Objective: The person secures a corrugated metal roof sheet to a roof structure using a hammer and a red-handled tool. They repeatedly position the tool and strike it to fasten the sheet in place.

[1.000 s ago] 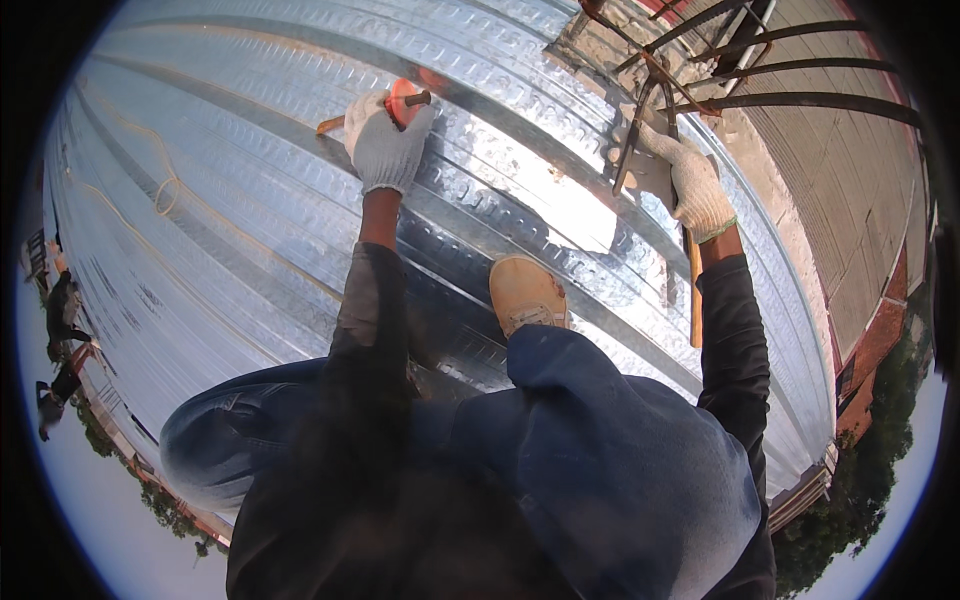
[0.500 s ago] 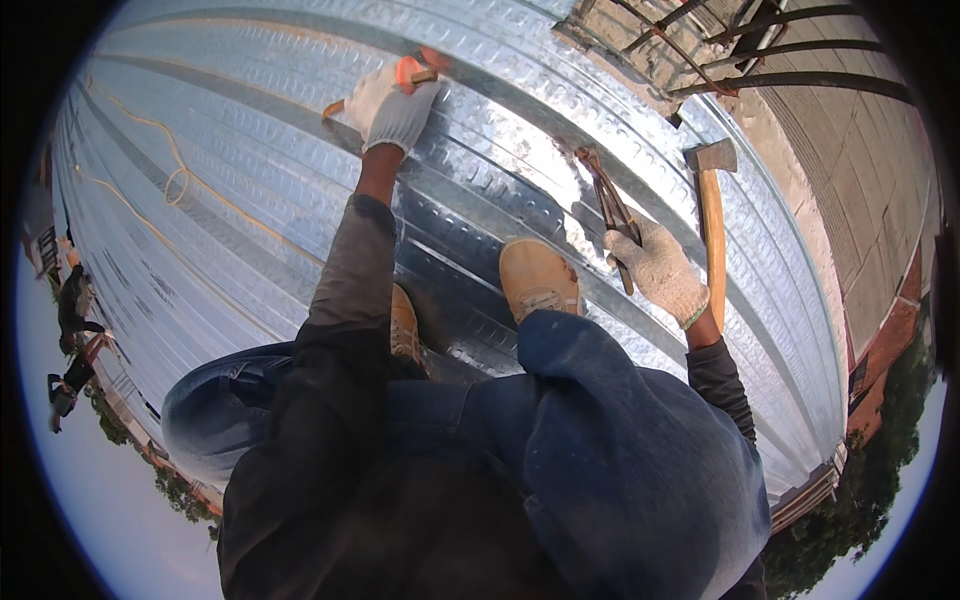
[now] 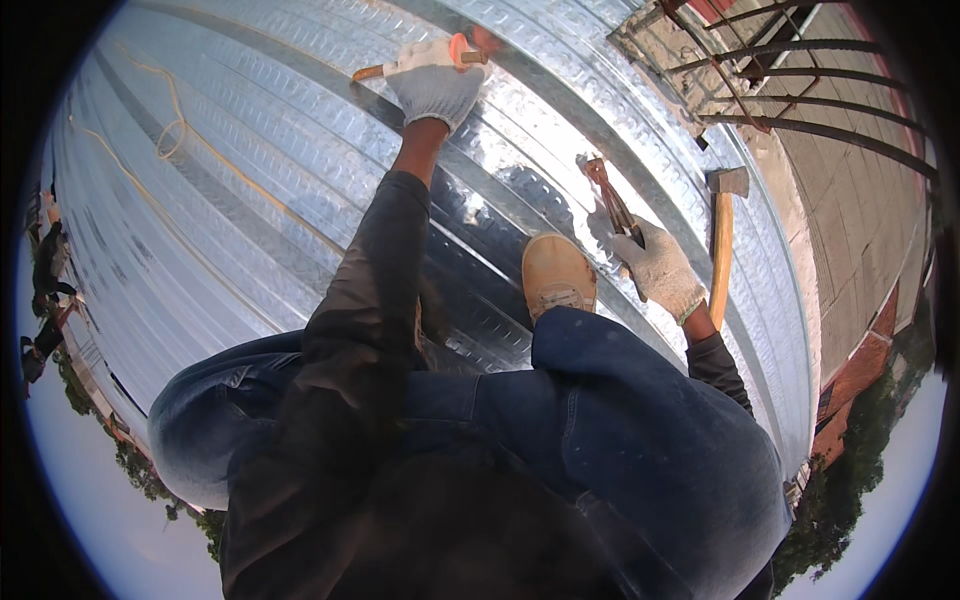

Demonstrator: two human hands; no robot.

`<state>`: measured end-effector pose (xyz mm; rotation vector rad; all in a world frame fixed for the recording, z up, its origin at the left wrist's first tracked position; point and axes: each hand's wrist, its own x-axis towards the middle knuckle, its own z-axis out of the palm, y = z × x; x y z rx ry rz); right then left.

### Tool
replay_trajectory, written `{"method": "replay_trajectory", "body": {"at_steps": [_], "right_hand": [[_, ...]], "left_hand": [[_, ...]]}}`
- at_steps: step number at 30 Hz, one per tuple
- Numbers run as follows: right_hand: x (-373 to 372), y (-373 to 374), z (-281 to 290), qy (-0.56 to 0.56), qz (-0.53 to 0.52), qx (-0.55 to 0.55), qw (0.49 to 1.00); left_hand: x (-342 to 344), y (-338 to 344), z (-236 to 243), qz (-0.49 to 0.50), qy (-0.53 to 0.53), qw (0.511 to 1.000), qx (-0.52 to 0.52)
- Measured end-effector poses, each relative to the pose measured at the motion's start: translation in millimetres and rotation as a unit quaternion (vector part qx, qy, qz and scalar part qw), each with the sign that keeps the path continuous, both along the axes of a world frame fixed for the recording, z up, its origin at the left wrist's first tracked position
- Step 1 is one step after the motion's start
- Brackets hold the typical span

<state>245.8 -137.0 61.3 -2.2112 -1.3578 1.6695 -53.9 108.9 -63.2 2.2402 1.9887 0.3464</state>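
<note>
My left hand (image 3: 436,88), in a pale knit glove, is closed around a brown rod (image 3: 368,73) whose two ends stick out on either side of the fist. An orange round piece (image 3: 459,50) sits on the rod beside the fingers. Under it spreads the ribbed metal decking (image 3: 290,120). My right hand (image 3: 662,268), gloved too, grips the handles of rusty pincers (image 3: 612,200); their jaws point away from me, low over the decking. Just right of that hand lies a hatchet (image 3: 722,240) with a wooden handle and a grey metal head.
Bent steel rebar (image 3: 800,100) juts out over a rough concrete edge (image 3: 650,50) at the far right. A looped yellow cord (image 3: 190,135) lies across the decking on the left. My tan shoe (image 3: 558,275) stands between my hands. Another person (image 3: 50,270) shows at the left rim.
My left hand has shifted right and slightly farther away with the rod. My right hand stays near the hatchet with the pincers. The whole view has turned a little.
</note>
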Motion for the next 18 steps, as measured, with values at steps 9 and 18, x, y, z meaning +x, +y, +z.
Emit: {"method": "replay_trajectory", "body": {"at_steps": [9, 18], "right_hand": [[2, -19, -22, 0.031, -0.057, -0.024, 0.998], [5, -27, -27, 0.166, -0.183, -0.034, 0.968]], "left_hand": [[3, 1, 4, 0.020, 0.010, 1.000, -0.008], [-4, 5, -2, 0.018, 0.033, 0.999, -0.026]]}}
